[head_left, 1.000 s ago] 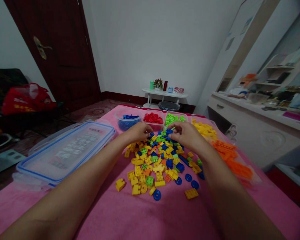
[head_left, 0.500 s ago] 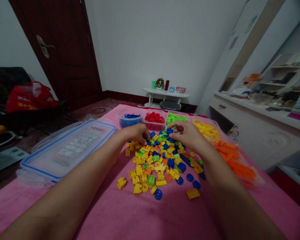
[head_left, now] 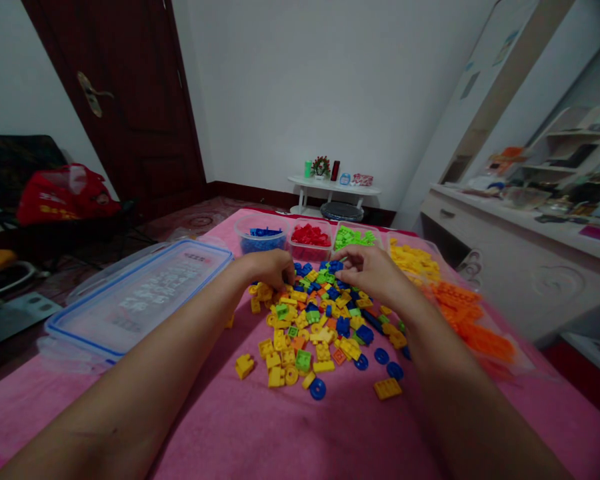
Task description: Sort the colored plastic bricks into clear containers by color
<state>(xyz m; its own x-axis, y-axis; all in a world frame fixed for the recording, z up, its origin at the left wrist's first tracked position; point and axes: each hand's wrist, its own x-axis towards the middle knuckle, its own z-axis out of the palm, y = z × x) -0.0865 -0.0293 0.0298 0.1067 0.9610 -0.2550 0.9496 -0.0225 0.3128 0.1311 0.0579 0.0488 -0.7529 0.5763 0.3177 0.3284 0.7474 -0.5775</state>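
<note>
A loose heap of toy building bricks point(head_left: 325, 313), mostly yellow with blue, green and orange ones, lies on the pink cloth. At its far left edge, my left hand point(head_left: 274, 268) reaches down with fingers curled together; its fingertips are partly hidden among yellow bricks, so what they pinch cannot be made out. My right hand point(head_left: 367, 268) hovers over the far right of the heap. Its thumb and forefinger are apart, close to some blue bricks point(head_left: 335, 266), and no brick shows plainly in its grasp.
Behind the heap stand clear tubs of blue pieces point(head_left: 264, 243), red pieces point(head_left: 310, 235) and green pieces point(head_left: 354, 237). Yellow bricks point(head_left: 415, 259) and orange bricks point(head_left: 460, 313) fill containers at right. A blue-rimmed plastic lid point(head_left: 180, 300) lies at left.
My left hand has shifted slightly left and its fingers have drawn in toward the yellow bricks. The right hand has stayed nearly in place, its fingers a little nearer the blue bricks.
</note>
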